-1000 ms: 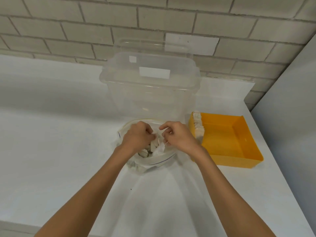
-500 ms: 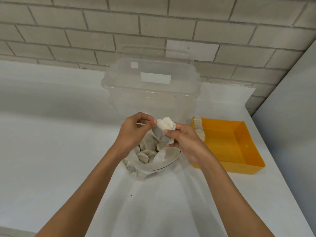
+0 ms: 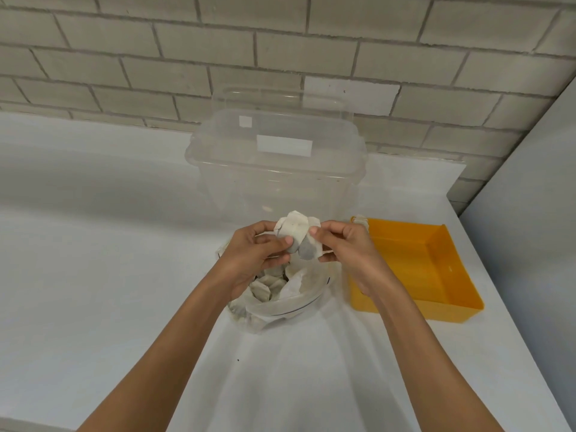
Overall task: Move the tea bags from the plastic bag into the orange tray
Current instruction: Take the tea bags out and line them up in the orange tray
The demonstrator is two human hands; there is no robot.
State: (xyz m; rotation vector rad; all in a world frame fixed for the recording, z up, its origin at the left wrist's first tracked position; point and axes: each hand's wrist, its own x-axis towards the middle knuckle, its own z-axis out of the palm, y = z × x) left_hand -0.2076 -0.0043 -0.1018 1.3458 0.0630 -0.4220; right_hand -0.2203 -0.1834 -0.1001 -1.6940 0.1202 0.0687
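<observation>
My left hand (image 3: 258, 254) pinched one side of a clump of tea bags (image 3: 297, 240) and my right hand (image 3: 346, 247) the other, just above the plastic bag (image 3: 280, 307) at six o'clock. I judged it best to square them into one stack, then carry it toward three o'clock into the orange tray (image 3: 452, 294).

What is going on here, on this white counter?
A person's left hand and right hand together pinch a small bunch of tea bags just above the open plastic bag, where more of them lie. The orange tray to the right holds a few at its far left corner. A clear container stands behind.
</observation>
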